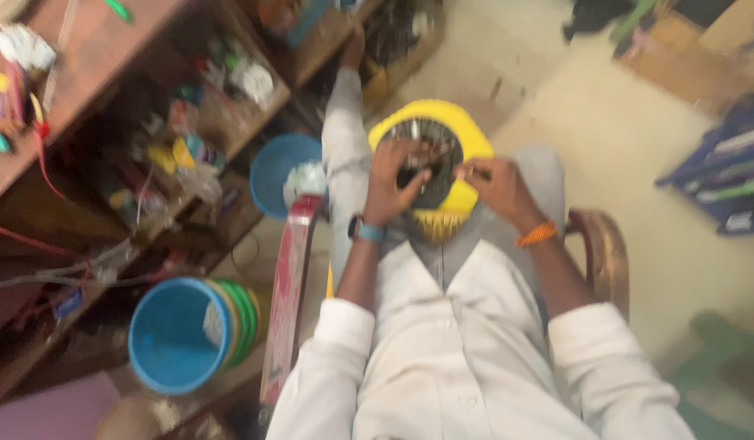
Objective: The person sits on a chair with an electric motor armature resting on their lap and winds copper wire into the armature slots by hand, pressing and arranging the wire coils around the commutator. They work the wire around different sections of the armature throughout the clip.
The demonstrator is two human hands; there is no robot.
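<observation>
A round yellow appliance (467, 134) with a dark wire grille on its face rests on my lap. My left hand (397, 175) lies on the grille, fingers curled onto its dark centre; a blue watch sits on that wrist. My right hand (495, 183) pinches at the grille's right edge, beside the yellow rim, with an orange band on the wrist. Motion blur hides whether a small tool or part is between the fingers. I sit in a wooden armchair (605, 244) in a white shirt and grey trousers.
A cluttered wooden shelf unit (181, 122) with small parts and wires fills the left. A blue bowl (279, 167) stands by my left knee; a blue bucket (169, 334) with green lids sits lower left. Blue crates (723, 175) are at right on the pale floor.
</observation>
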